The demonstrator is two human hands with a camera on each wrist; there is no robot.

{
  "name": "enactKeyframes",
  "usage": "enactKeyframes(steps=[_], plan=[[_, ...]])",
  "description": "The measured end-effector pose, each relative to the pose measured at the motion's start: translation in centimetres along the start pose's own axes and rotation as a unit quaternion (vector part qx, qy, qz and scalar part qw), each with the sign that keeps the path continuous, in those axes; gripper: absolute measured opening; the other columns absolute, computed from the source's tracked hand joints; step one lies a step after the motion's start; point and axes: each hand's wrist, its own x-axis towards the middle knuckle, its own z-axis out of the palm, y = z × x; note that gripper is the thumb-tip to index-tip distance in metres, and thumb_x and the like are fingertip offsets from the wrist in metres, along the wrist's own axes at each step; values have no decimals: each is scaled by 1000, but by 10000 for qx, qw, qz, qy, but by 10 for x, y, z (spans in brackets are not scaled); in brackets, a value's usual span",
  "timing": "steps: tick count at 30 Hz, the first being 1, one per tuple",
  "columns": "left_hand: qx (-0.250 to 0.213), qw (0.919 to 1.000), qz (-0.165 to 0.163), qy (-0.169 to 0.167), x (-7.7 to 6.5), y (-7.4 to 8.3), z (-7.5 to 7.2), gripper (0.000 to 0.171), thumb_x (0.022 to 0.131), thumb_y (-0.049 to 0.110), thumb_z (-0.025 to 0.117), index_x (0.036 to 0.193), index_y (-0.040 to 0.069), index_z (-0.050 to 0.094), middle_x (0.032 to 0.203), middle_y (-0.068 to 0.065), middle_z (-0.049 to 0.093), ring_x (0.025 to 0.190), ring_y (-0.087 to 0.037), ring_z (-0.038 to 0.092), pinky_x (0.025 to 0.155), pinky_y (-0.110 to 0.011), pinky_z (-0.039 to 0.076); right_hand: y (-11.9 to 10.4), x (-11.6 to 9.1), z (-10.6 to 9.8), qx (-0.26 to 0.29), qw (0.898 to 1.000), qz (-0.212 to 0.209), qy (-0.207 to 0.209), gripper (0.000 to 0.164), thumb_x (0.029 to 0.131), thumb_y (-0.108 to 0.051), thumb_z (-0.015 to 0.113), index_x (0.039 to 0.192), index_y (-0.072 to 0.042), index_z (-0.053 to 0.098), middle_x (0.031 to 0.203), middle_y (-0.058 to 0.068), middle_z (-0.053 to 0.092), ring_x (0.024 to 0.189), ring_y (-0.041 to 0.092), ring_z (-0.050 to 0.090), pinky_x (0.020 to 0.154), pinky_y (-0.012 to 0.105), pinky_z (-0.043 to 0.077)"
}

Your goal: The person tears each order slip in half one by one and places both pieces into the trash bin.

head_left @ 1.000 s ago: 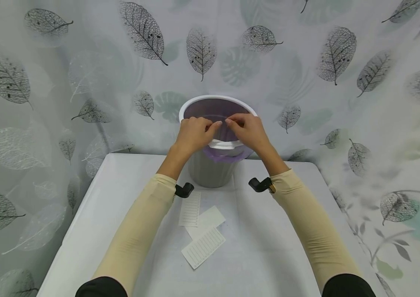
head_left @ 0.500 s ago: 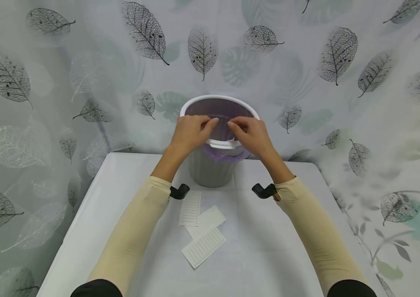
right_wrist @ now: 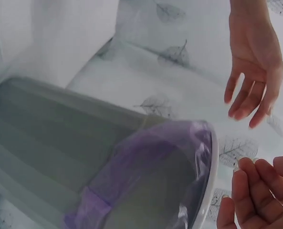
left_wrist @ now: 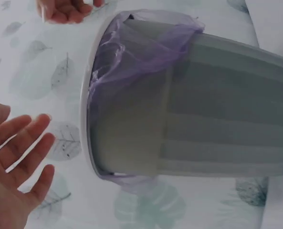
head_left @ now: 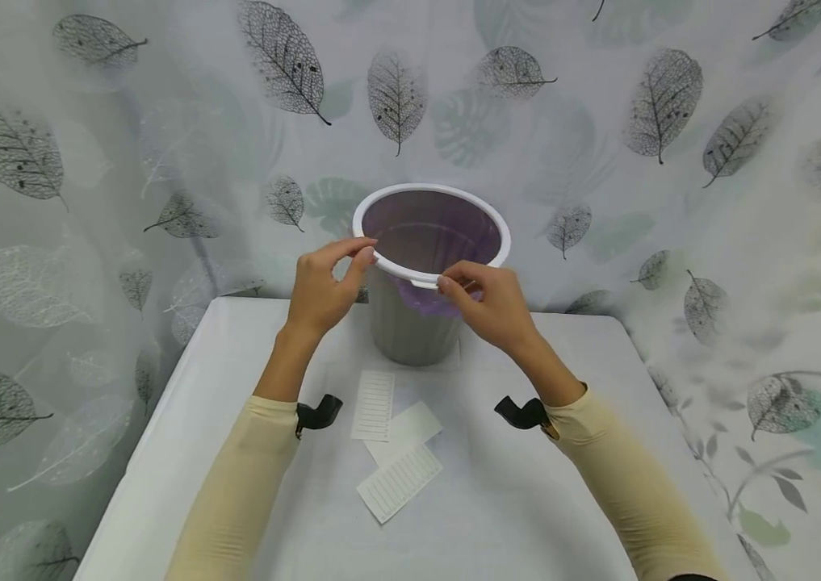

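In the head view, the gray bin (head_left: 413, 327) stands mid-frame, the left hand (head_left: 323, 286) and right hand (head_left: 488, 303) near its white rim (head_left: 430, 188). In the left wrist view, lower left, the left fingers spread apart; purple liner (left_wrist: 177, 50) drapes the bin. In the right wrist view, lower right, the right fingers bend loosely, just beside the rim.

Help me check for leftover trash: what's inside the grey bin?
A purple liner shows inside the grey bin, no trash visible. The near inner wall is hidden behind the white rim.
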Motion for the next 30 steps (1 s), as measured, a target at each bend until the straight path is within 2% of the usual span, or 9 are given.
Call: enactKeyframes(steps=[3,9,14,20,23,25,30], plan=[[46,9997,-199,156,-19,-4,-6,23,104,19,65,116,4,78,102,-5,78,99,-22,72,90,-46,54,-2,-10,10,197,9997,-69,-137,9,99,-7,71,94,-2,77,87,2,76,76,17,69,70,37,58],[32,9958,-906,-83,-66,-20,-1,22,103,17,67,117,4,78,106,-6,78,99,-24,71,89,-46,54,5,-32,36,188,9982,317,-477,7,98,-8,72,94,-4,76,85,2,73,76,14,66,70,35,58],[-40,9837,-1780,-250,-113,-31,13,19,102,12,67,116,6,78,100,-3,78,94,-21,71,88,-45,55,21,-41,63,96,9934,674,-922,4,97,-6,73,97,-4,76,88,3,74,78,15,68,70,34,58],[399,9671,-2475,-436,-158,-39,30,17,97,9,71,112,4,78,93,-3,76,85,-22,71,81,-45,56,42,-49,103,-253,9814,1055,-1587,8,95,-8,76,101,-4,75,91,2,74,81,16,69,73,31,58],[731,9550,-2799,-662,-178,-42,35,19,95,9,72,112,1,78,90,-4,75,83,-23,71,75,-43,57,53,-57,125,-491,9733,1206,-1892,11,93,-9,77,103,-4,75,91,2,74,82,17,68,74,31,56],[946,9439,-3041,-869,-191,-43,39,22,94,10,73,112,0,77,87,-3,73,78,-20,70,68,-39,57,60,-61,139,-555,9659,1352,-2136,15,92,-9,78,105,-3,75,93,3,73,84,18,68,74,31,55],[1698,9061,-3615,-1394,-217,-45,51,25,89,18,79,104,-1,75,80,-1,66,64,-17,61,53,-36,50,79,-68,166,-625,9515,1540,-2590,23,89,-7,79,109,2,72,97,9,73,87,23,68,75,34,56]])
